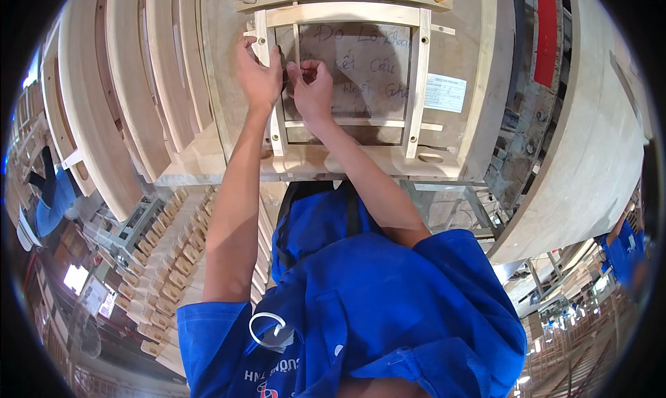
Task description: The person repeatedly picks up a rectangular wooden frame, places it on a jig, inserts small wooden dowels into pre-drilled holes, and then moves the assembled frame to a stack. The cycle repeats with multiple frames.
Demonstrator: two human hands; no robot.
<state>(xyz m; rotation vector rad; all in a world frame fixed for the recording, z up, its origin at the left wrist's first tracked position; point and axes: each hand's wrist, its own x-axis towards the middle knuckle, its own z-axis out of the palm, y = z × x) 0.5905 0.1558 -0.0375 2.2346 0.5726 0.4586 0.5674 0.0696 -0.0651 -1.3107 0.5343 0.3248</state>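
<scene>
A pale wooden frame [348, 14] with drilled holes in its side rails lies flat before me on a board. My left hand [259, 78] is closed over the frame's left rail, fingers on the outer side and thumb on the inner. Just right of it, inside the frame, my right hand [312, 93] has its thumb and curled fingers pinched at the lower end of a thin wooden strip [297, 41]. That strip runs up toward the frame's top rail. My fingers partly cover its lower end.
Beneath the frame is a board [368, 72] with handwriting, and a white paper label [445, 93] sits to its right. Long curved wooden parts [125, 72] stand at the left. A large pale panel [590, 134] rises at the right. Several small wooden pieces [173, 277] are lined up lower left.
</scene>
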